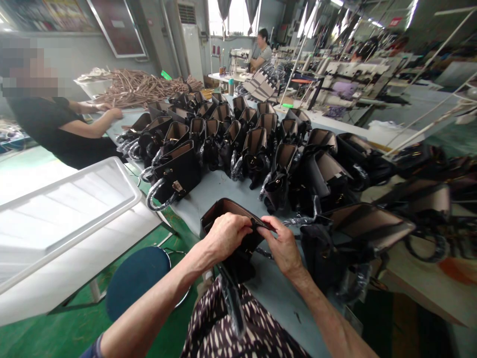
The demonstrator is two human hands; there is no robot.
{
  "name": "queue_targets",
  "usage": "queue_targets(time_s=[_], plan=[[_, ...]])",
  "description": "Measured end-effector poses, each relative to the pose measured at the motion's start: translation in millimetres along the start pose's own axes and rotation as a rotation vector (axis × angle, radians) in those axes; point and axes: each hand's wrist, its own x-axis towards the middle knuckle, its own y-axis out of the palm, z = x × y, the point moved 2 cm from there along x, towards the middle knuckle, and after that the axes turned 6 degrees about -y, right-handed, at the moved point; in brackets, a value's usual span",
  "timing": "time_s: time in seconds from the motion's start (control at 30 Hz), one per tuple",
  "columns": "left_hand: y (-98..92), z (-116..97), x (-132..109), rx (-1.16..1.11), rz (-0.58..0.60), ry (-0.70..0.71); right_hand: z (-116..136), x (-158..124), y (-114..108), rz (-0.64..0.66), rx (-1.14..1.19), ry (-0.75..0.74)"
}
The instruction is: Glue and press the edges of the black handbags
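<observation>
A black handbag (246,268) with a brown lining stands at the near edge of the table, its top open. My left hand (229,233) is closed in a pinch on the bag's upper rim. On the rim's right corner, my right hand (285,246) grips the edge between thumb and fingers. A plastic-wrapped handle (233,303) hangs down the bag's near side, over a patterned garment. The exact spot under my fingertips is partly hidden.
Several similar black handbags (177,171) crowd the light-blue table (219,191). On the left are a white tray (67,209) and a round blue stool (137,281). A co-worker (55,119) is beside a heap of brown strips (134,87); sewing machines (350,82) stand behind.
</observation>
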Motion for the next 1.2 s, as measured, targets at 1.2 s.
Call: queue_targets(time_s=[1.2], plan=[[-10.2,0.2,8.0,0.236,-0.074,0.004,10.0,16.9,-9.1,-0.018,-0.236,-0.271]])
